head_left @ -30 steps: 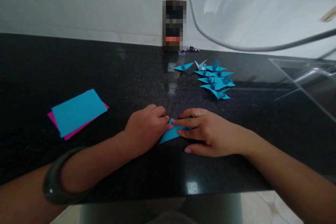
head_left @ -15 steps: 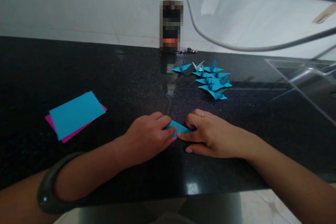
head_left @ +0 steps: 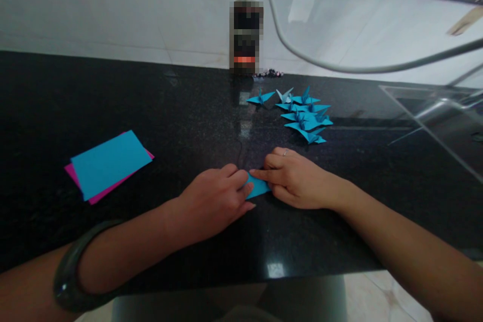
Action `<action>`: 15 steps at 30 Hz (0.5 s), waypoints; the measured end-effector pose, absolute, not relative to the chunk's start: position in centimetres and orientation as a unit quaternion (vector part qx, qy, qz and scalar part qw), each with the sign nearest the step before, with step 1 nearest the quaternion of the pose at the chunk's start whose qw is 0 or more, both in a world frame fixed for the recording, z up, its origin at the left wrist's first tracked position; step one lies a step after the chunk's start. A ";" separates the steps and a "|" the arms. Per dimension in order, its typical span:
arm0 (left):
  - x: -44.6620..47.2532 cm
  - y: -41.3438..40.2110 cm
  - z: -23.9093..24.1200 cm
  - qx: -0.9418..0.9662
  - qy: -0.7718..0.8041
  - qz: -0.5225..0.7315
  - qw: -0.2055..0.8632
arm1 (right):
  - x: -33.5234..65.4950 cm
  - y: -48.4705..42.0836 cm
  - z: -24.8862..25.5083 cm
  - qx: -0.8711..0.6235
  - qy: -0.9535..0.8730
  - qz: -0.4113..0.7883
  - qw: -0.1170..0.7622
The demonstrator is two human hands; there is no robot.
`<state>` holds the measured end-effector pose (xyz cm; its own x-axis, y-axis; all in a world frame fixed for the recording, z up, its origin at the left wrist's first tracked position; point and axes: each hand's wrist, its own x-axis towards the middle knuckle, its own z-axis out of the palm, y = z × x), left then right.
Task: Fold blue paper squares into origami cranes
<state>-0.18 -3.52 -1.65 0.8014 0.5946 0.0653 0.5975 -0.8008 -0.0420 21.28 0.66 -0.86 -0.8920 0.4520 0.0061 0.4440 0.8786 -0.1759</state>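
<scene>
A small folded piece of blue origami paper (head_left: 258, 188) lies on the black countertop between my hands, its ends covered by my fingers. My left hand (head_left: 219, 196) is closed on its left part, fingers bent and pressing down. From the right, my right hand (head_left: 296, 178) has its index finger stretched along the paper's upper edge, the tip close to the left fingers. Its other fingers are curled over the paper's right end. Beyond the hands stands a group of several blue paper cranes (head_left: 307, 115), with one pale crane (head_left: 285, 95) among them.
Blue sheets (head_left: 111, 163) lie over pink paper (head_left: 98, 197) at the left. A blurred-out upright object (head_left: 246, 35) and a beaded string (head_left: 272, 73) are by the wall. A grey cable (head_left: 339, 68) hangs at upper right, above a sink (head_left: 445, 115).
My right hand has shifted up and slightly left, its index finger going from the paper's lower edge to its upper edge. My left hand has turned slightly, still on the paper.
</scene>
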 end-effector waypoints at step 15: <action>-0.1 -3.6 -1.6 -0.947 -0.319 -0.024 0.033 | 20.9 0.4 0.0 -0.240 -0.964 0.119 -0.011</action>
